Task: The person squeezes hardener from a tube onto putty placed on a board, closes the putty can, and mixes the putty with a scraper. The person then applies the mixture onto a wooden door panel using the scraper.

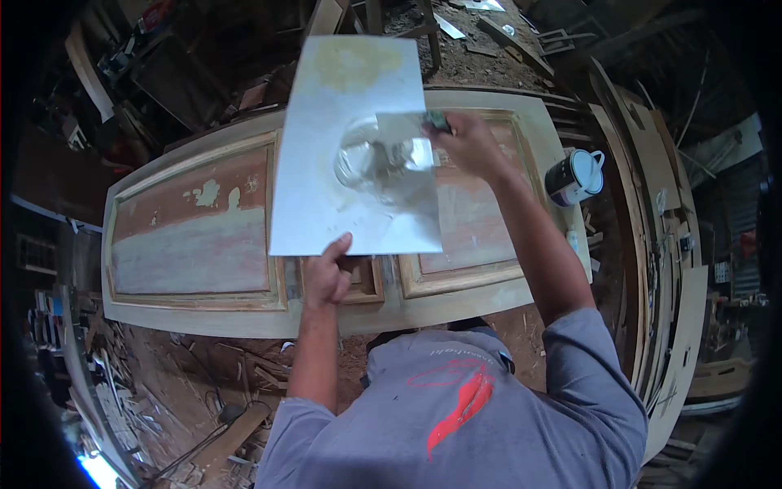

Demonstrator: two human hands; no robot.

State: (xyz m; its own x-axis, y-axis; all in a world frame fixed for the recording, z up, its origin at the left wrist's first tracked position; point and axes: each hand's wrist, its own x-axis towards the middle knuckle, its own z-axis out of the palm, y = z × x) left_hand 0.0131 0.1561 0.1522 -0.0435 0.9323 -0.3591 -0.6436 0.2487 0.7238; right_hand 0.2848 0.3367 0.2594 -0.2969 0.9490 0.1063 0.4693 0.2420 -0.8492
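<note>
My left hand (328, 273) grips the lower edge of a white rectangular board (326, 212), its thumb on top and the other fingers underneath. A wet, glossy patch of paste (371, 163) lies on the middle of the board, with a yellowish stain near the top edge. At the board's right side my right hand (466, 143) is closed on the dark green handle of a flat scraper (401, 126). The scraper's blade is over the paste. Beneath the board lies a panelled wooden door (195, 306) with pale patches on its reddish panels.
A paint can (575, 177) with a light lid stands at the door's right end, near a small white bottle (573, 240). Long planks (639, 187) lean along the right. Wood scraps (151, 407) litter the floor at the lower left.
</note>
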